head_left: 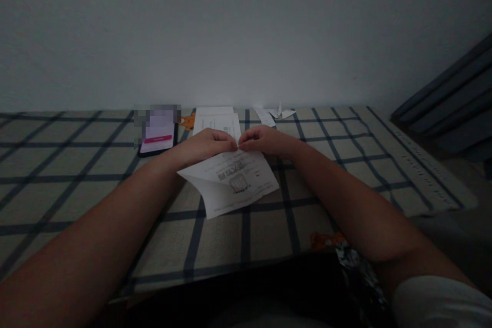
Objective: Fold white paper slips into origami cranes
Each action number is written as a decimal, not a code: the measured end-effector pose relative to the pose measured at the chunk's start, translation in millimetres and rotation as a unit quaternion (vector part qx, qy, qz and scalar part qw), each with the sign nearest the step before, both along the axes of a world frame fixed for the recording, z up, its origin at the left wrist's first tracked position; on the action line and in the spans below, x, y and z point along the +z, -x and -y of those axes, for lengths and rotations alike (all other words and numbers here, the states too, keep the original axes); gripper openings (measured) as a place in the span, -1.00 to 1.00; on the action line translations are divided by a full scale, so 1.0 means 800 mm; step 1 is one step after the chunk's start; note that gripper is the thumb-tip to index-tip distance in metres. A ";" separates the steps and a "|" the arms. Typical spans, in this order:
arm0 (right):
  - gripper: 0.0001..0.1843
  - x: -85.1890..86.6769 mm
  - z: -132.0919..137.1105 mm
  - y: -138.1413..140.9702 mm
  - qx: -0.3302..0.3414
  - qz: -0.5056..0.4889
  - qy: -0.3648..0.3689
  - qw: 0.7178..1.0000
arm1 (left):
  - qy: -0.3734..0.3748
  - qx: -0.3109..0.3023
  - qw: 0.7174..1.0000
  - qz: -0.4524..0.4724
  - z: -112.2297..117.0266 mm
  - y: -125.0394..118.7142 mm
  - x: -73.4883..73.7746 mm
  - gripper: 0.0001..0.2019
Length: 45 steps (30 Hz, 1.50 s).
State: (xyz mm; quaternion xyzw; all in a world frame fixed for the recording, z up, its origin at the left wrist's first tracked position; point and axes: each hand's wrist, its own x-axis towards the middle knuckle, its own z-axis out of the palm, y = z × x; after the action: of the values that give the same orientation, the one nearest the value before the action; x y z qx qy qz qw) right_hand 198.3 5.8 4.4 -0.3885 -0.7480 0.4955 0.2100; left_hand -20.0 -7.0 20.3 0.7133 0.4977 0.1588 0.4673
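A printed sheet of paper (230,184) hangs between my two hands above the checked cloth, its left corner curling up. My left hand (213,143) pinches the paper's far edge near the middle. Right beside it, my right hand (265,141) grips the same edge, fingertips nearly touching those of the left. Dark print and a barrel-like drawing show on the sheet's face. Behind the hands lies a stack of printed papers (215,118), partly covered by the left hand.
A phone (158,133) with a lit screen lies at the back left. Near the wall are a paper strip (264,116) and a folded paper piece (282,111). The checked tablecloth (265,230) covers the table. Dark grey fabric (453,97) hangs at the right.
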 end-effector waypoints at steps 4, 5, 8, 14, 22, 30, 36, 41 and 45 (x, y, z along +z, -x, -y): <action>-0.75 0.000 0.000 0.000 0.007 0.002 -0.013 1.000 | -0.001 -0.004 1.000 0.001 -0.002 0.001 -0.002 -0.79; -0.75 0.001 0.001 0.000 0.008 0.002 -0.018 1.000 | 0.000 -0.006 1.000 0.003 -0.002 0.002 -0.003 -0.78; -0.74 0.001 0.001 0.000 0.006 0.007 -0.037 0.999 | -0.005 -0.013 1.000 0.013 -0.002 0.001 -0.002 -0.77; -0.72 0.000 0.002 0.001 0.015 -0.015 -0.039 0.999 | 0.017 0.002 0.999 0.040 0.000 0.001 0.000 -0.75; -0.75 0.005 0.006 0.002 0.015 -0.037 -0.061 0.997 | 0.047 0.042 0.996 0.061 0.004 -0.002 0.002 -0.76; -0.71 0.002 0.002 0.000 0.027 -0.036 -0.104 0.994 | 0.091 0.040 0.990 0.097 0.007 -0.003 0.003 -0.80; -0.64 -0.003 0.000 -0.002 0.023 -0.022 -0.079 0.996 | 0.081 0.052 0.993 0.069 0.007 -0.004 0.006 -0.79; -0.65 -0.001 -0.002 -0.003 0.025 -0.008 -0.053 0.998 | 0.045 0.031 0.998 0.037 0.006 -0.003 0.006 -0.77; -0.66 0.002 -0.003 -0.005 0.030 0.002 -0.045 0.999 | 0.047 0.029 0.998 0.035 0.003 0.000 0.001 -0.78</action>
State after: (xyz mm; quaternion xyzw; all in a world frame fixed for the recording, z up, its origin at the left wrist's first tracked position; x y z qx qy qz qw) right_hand 202.1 8.5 5.7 -0.3571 -0.7814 0.4662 0.2112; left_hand -19.8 -9.2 20.9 0.6697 0.5084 0.1736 0.5127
